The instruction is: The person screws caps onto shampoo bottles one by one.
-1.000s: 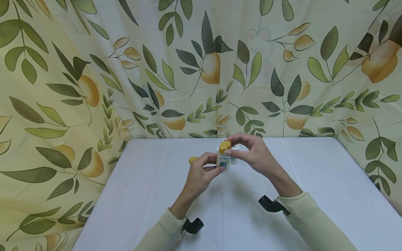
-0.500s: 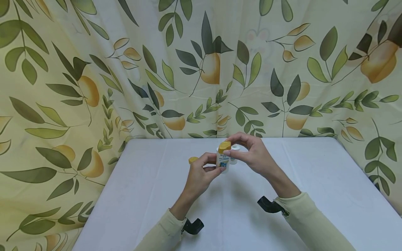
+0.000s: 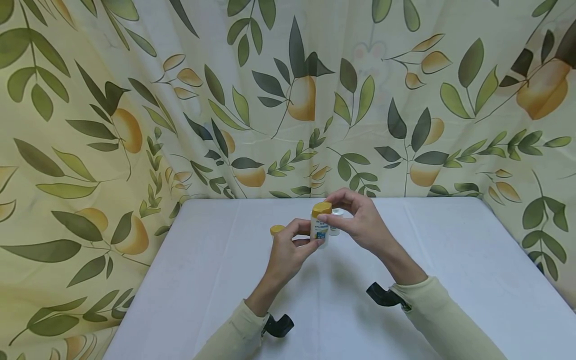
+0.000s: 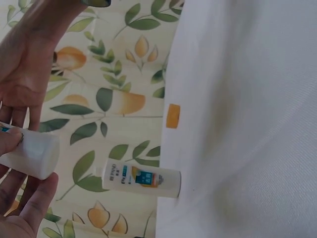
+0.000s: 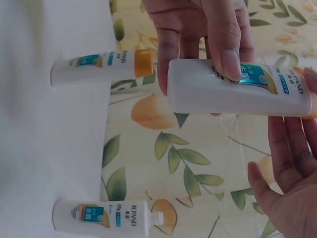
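Observation:
In the head view my left hand (image 3: 288, 252) holds a small white plastic bottle (image 3: 320, 231) upright above the table, thumb and fingers round its body. My right hand (image 3: 362, 220) pinches the bottle's yellow cap (image 3: 321, 208) between thumb and fingers. The right wrist view shows the label "REPAND" on this held bottle (image 5: 237, 89). Behind the hands stand two similar bottles: a capped bottle (image 5: 94, 67), and an uncapped bottle (image 5: 99, 218) with its white neck bare. An orange-yellow piece like a loose cap (image 4: 173, 116) sits on the table in the left wrist view.
A white cloth covers the table (image 3: 198, 290). Beyond its back edge hangs a curtain (image 3: 279, 150) printed with leaves and fruit. Black wrist cameras, the left camera (image 3: 279, 326) and the right camera (image 3: 384, 294), project from the cuffs.
The yellow cap has turned on the held bottle and now shows a wider face. My right hand and forearm have shifted slightly; the left hand stays nearly still.

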